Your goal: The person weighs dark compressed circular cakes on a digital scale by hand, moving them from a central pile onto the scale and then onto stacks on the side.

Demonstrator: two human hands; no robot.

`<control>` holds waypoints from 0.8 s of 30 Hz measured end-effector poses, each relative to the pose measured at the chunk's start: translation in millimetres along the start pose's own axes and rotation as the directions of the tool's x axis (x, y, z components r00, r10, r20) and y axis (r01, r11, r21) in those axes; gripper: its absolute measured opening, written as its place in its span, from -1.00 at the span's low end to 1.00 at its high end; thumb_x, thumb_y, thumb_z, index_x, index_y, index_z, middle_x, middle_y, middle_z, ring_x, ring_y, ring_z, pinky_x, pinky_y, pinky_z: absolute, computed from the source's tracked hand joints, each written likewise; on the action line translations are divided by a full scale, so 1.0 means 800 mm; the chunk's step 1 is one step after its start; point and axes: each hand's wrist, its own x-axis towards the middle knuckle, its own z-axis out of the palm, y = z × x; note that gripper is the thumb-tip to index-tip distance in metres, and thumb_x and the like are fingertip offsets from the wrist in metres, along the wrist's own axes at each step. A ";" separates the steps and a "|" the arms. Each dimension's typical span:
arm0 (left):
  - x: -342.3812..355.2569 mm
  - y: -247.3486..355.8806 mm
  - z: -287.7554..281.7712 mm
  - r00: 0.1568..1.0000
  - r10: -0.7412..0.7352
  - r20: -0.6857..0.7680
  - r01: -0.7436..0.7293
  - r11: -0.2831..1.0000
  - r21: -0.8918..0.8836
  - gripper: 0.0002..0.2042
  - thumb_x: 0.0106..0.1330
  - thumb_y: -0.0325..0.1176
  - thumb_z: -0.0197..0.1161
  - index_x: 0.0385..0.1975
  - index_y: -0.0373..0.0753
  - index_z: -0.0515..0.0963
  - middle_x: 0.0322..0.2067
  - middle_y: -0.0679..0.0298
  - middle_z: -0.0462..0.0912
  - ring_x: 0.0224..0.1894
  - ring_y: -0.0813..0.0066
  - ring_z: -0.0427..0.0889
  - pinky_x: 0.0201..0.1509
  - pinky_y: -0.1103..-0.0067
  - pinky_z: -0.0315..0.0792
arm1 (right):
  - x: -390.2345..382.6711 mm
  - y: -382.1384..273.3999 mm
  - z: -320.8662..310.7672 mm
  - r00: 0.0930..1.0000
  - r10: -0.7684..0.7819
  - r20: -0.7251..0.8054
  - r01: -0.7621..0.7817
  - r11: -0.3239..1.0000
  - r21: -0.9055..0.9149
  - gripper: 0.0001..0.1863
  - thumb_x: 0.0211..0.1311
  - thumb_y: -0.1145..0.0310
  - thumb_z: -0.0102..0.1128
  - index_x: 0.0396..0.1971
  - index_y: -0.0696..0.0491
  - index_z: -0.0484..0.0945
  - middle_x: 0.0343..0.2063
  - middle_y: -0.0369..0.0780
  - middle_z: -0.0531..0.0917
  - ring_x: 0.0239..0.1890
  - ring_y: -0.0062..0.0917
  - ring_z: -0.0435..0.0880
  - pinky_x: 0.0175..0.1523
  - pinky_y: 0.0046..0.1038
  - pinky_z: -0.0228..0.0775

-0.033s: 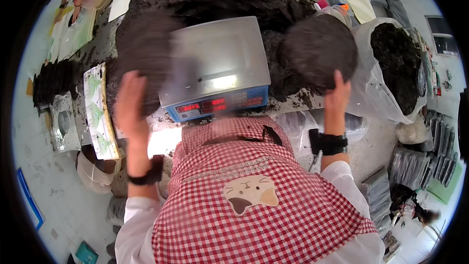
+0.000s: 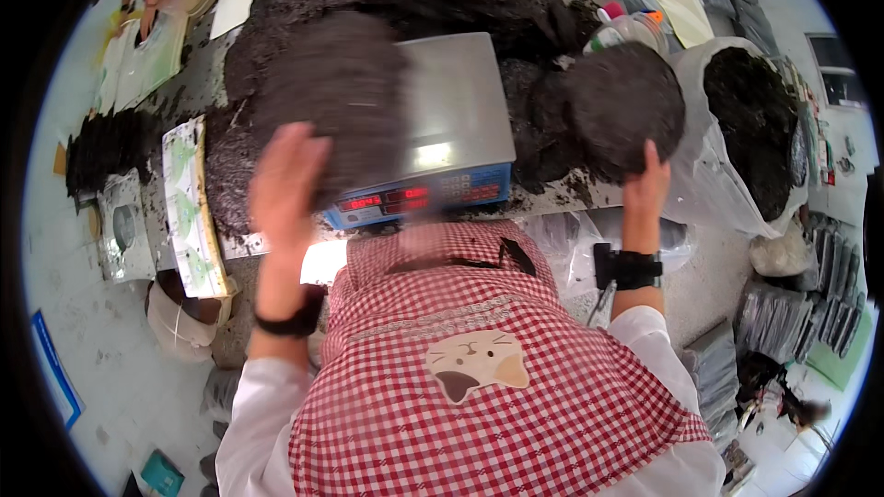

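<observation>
Left hand (image 2: 290,189): fingers holding motion-blurred dark-brown slab (image 2: 336,83), hiding scale (image 2: 460,101) left. Right hand (image 2: 647,186): fingers holding round matte disc (image 2: 626,106).

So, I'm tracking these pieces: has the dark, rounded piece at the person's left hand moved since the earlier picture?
Yes, the dark, rounded piece has shifted right relative to the blue, silver-topped weighing scale, covering more of its left side.

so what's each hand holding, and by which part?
Right hand: a dark round disc, by its near edge. Left hand: apparently a second dark disc, by its near-left edge; blur hides the exact hold.
</observation>
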 end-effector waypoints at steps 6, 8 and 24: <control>-0.012 0.014 0.073 0.677 0.096 0.729 -0.051 0.995 -0.084 -0.11 -0.08 -0.10 0.43 0.32 -0.04 0.12 0.35 0.18 0.07 0.41 0.24 -0.03 0.44 0.24 -0.13 | 0.064 0.123 -0.127 0.917 0.300 -0.265 -0.340 0.932 -0.123 -0.38 0.16 0.30 0.25 0.20 0.12 0.25 0.19 -0.15 0.32 0.21 -0.33 0.29 0.17 -0.24 0.21; -0.011 0.001 0.040 0.827 -0.067 0.559 0.053 0.998 0.041 -0.09 -0.12 -0.12 0.46 0.30 -0.13 0.14 0.34 0.13 0.07 0.41 0.18 -0.04 0.43 0.21 -0.12 | 0.062 0.126 -0.127 0.922 0.252 -0.294 -0.331 0.907 -0.259 -0.35 0.15 0.29 0.26 0.21 0.12 0.23 0.22 -0.15 0.29 0.23 -0.37 0.26 0.18 -0.28 0.18; -0.161 -0.213 -0.036 0.553 -0.639 0.535 0.319 0.755 0.573 -0.15 -0.04 -0.25 0.40 0.31 -0.14 0.11 0.33 0.12 0.10 0.36 0.16 0.10 0.27 0.38 0.28 | -0.159 0.029 0.225 0.297 -0.150 0.943 0.920 0.310 -0.240 -0.04 -0.15 0.15 0.44 0.28 0.07 0.14 0.30 -0.06 0.16 0.34 -0.20 0.14 0.36 -0.25 0.02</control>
